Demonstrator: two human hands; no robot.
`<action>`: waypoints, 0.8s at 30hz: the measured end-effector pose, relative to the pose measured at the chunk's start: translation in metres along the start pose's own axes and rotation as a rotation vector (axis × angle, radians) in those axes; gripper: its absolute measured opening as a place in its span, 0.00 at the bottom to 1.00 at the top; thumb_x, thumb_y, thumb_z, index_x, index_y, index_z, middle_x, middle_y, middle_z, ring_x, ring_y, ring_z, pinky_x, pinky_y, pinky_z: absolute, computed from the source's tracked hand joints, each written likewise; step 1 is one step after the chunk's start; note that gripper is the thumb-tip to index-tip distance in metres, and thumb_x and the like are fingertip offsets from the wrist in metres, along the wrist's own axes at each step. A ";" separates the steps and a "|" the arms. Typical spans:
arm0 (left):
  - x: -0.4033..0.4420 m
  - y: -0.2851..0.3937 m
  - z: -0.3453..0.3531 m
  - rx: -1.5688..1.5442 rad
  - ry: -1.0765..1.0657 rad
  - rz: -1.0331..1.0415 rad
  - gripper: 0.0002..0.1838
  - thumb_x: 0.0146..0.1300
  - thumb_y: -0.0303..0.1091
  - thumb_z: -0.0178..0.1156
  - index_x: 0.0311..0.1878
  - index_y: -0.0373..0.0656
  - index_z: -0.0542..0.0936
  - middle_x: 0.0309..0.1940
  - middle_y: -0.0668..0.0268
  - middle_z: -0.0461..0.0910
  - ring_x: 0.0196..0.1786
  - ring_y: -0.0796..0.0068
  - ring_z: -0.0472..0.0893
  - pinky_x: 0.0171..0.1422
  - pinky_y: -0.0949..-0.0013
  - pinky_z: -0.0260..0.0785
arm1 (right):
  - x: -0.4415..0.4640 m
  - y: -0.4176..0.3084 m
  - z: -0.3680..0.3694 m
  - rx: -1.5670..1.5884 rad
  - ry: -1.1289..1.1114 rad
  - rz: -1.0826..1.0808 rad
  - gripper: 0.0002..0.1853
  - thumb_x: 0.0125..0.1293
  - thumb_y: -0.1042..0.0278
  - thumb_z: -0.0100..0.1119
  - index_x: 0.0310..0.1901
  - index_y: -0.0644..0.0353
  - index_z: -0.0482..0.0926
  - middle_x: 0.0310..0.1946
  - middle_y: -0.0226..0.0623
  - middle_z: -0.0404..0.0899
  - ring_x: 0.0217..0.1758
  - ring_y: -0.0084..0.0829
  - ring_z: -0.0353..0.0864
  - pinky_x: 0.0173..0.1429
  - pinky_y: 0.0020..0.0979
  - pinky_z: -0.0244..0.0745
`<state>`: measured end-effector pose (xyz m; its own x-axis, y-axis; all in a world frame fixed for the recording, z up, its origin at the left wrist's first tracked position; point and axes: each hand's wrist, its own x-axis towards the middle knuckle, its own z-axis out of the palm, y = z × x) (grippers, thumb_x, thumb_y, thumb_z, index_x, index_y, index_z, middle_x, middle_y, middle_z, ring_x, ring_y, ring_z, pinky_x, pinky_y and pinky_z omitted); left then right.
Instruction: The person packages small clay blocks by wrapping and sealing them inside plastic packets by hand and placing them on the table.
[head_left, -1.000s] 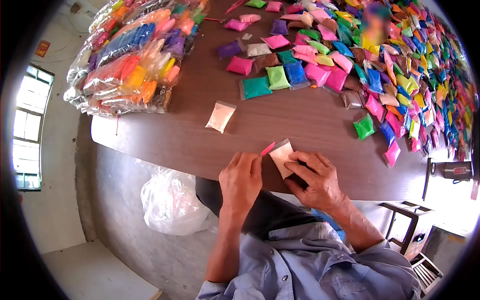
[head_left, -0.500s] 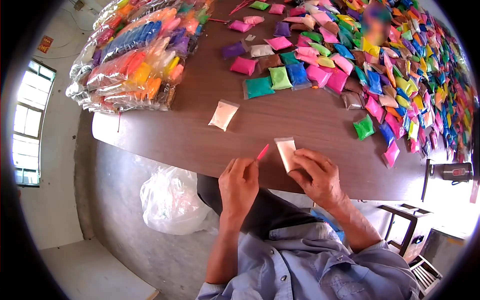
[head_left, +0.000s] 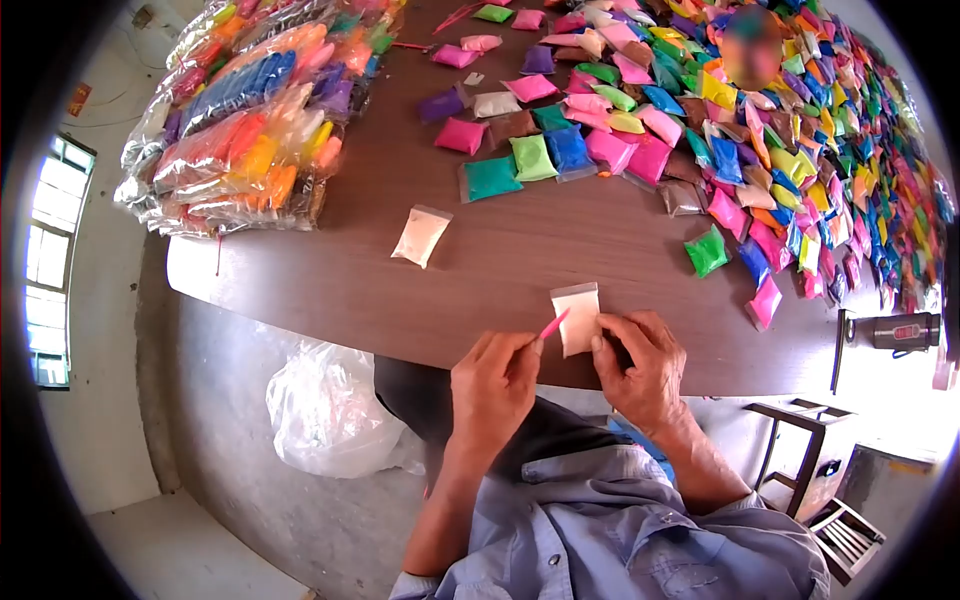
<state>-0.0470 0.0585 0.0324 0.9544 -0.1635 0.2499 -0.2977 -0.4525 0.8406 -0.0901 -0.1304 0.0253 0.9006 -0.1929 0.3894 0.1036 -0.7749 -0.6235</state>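
A slim pink pointed stick [head_left: 554, 324] is pinched in my left hand [head_left: 494, 388], its tip against or just over the left side of a small cream-coloured packet [head_left: 580, 322]. By its lower right edge, my right hand [head_left: 645, 368] grips that packet between thumb and fingers. The packet is a clear pouch with a flat top strip, tilted up above the near edge of the brown table [head_left: 480, 270]. Another cream packet [head_left: 421, 237] lies flat on the tabletop, up and to the left of my hands.
Bulging clear bags of colourful packets [head_left: 240, 130] are stacked at the table's left. A large heap of small coloured packets [head_left: 780, 160] covers the far right. Below, a white plastic bag [head_left: 330, 410] sits on the floor. A dark cup [head_left: 905, 331] and a stool [head_left: 800, 450] stand at right.
My left hand has moved right, bringing the pink stick to the packet. My right hand has turned the packet to face me more squarely. The view has shifted slightly.
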 end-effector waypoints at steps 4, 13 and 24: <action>0.001 0.005 0.012 0.052 -0.028 0.029 0.03 0.62 0.20 0.69 0.37 0.37 0.84 0.28 0.58 0.81 0.27 0.59 0.82 0.33 0.65 0.74 | 0.004 0.003 0.003 -0.005 0.018 -0.085 0.14 0.56 0.74 0.75 0.45 0.55 0.87 0.42 0.33 0.82 0.40 0.41 0.84 0.41 0.39 0.81; 0.034 -0.010 0.015 0.259 -0.079 0.077 0.03 0.63 0.24 0.69 0.37 0.40 0.83 0.32 0.56 0.83 0.33 0.49 0.84 0.36 0.57 0.75 | 0.003 0.006 0.006 -0.019 -0.016 -0.127 0.14 0.56 0.73 0.76 0.46 0.53 0.88 0.45 0.30 0.82 0.40 0.38 0.83 0.40 0.36 0.81; 0.035 -0.002 0.013 0.276 -0.139 0.128 0.02 0.65 0.26 0.68 0.39 0.41 0.84 0.33 0.58 0.83 0.33 0.52 0.84 0.36 0.58 0.76 | 0.004 0.005 0.003 -0.026 -0.065 -0.139 0.15 0.55 0.75 0.75 0.45 0.52 0.88 0.46 0.30 0.82 0.40 0.36 0.83 0.40 0.35 0.82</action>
<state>-0.0135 0.0424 0.0335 0.9018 -0.3441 0.2613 -0.4287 -0.6375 0.6402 -0.0844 -0.1335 0.0218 0.9039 -0.0441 0.4254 0.2187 -0.8071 -0.5484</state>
